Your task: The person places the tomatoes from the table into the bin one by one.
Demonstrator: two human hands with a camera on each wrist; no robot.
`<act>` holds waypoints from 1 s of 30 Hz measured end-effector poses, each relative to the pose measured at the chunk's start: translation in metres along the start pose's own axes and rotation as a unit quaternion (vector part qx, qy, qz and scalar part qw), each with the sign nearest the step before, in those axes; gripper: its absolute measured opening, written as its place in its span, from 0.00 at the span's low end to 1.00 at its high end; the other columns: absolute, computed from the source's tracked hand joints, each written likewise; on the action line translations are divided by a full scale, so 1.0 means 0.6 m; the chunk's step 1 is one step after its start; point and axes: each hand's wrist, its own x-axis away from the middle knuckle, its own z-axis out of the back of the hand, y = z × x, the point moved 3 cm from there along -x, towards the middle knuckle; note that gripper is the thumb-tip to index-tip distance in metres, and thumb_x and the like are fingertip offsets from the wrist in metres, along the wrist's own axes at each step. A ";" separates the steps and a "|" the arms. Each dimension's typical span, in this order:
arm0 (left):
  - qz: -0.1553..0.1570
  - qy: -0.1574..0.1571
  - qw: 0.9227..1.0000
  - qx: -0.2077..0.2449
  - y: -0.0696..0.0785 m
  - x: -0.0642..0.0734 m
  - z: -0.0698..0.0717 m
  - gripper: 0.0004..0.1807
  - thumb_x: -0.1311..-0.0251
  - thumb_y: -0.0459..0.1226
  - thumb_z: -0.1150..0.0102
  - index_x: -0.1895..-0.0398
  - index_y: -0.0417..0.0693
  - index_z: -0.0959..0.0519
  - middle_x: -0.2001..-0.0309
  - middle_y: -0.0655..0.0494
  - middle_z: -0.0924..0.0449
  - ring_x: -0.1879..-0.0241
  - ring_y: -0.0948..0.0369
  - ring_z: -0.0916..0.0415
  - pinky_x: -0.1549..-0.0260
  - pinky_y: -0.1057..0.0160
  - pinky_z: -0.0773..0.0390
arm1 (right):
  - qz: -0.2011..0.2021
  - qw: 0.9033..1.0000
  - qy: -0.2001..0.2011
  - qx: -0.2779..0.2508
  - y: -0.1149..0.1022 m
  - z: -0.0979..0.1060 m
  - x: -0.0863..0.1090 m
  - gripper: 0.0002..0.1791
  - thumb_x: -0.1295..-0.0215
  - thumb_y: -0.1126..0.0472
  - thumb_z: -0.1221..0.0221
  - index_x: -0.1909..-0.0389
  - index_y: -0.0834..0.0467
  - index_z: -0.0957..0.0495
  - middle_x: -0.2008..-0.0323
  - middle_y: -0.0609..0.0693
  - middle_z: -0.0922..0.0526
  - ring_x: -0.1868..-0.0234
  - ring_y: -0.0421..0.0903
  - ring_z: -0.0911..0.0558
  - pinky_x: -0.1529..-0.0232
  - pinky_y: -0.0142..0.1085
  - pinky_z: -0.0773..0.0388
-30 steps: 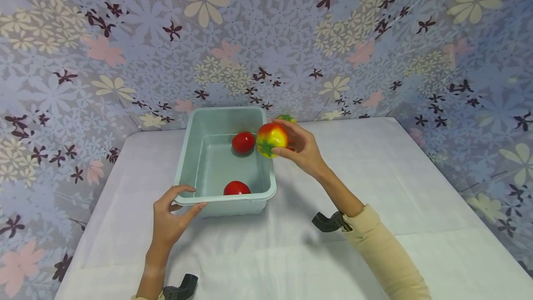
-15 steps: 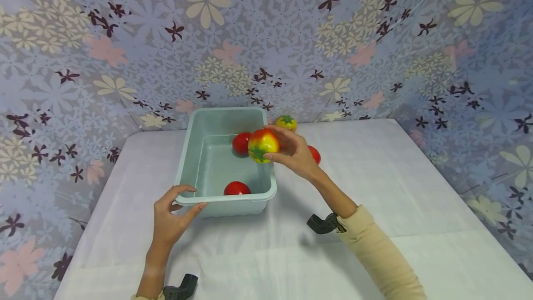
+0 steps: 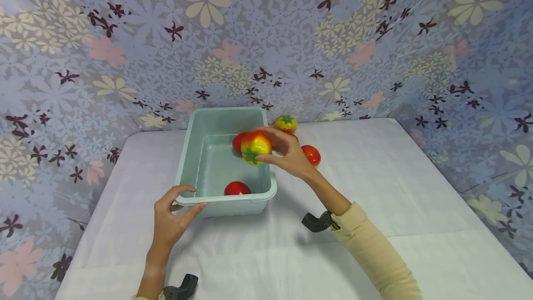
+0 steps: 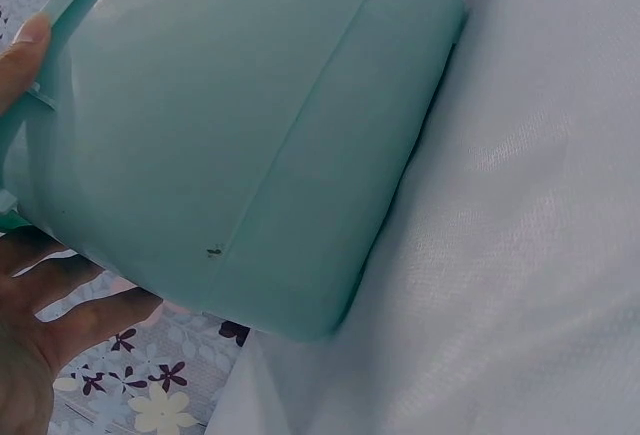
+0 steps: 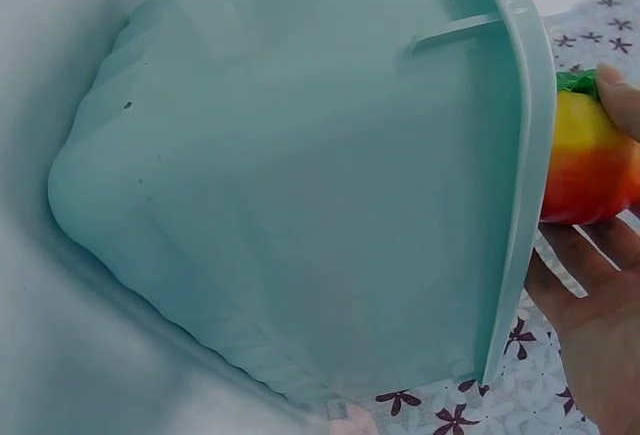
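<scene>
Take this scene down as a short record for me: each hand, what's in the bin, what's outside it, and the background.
left hand: grips the near left corner of the bin
right hand: holds a red-and-yellow fruit over the bin's right side
inside bin: near red fruit by the near wall; far red fruit, partly hidden behind the held one
outside bin: yellow-green fruit; red fruit; something red between them, mostly hidden
surface: white cloth
background: flowered sheet

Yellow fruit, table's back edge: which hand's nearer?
Right. Right hand just in front of the yellow fruit; left hand farther, gripping the bin at its near-left corner.
</scene>
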 end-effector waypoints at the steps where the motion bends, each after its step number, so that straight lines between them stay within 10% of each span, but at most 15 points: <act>1: -0.001 0.000 1.000 0.000 0.006 -0.002 0.001 0.24 0.71 0.21 0.25 0.64 0.35 0.19 0.66 0.40 0.18 0.61 0.74 0.24 0.75 0.77 0.26 | -0.003 1.000 -0.001 0.006 0.001 -0.001 0.000 0.34 0.43 0.67 0.32 0.35 0.65 0.32 0.36 0.62 0.28 0.43 0.47 0.22 0.41 0.40 0.25; 11: -0.002 0.003 1.000 0.010 0.030 -0.008 0.005 0.22 0.70 0.21 0.26 0.64 0.34 0.20 0.66 0.39 0.18 0.62 0.74 0.24 0.74 0.77 0.26 | -0.013 1.000 -0.004 0.025 0.008 -0.004 0.000 0.35 0.43 0.64 0.32 0.34 0.64 0.32 0.35 0.63 0.30 0.34 0.53 0.28 0.32 0.46 0.35; 30: 0.011 0.001 1.000 -0.005 -0.025 0.008 -0.003 0.25 0.72 0.21 0.24 0.63 0.37 0.19 0.65 0.41 0.17 0.60 0.76 0.25 0.75 0.77 0.25 | -0.008 1.000 -0.023 0.013 0.019 -0.004 0.001 0.32 0.42 0.72 0.36 0.35 0.64 0.32 0.37 0.64 0.27 0.36 0.57 0.26 0.33 0.52 0.34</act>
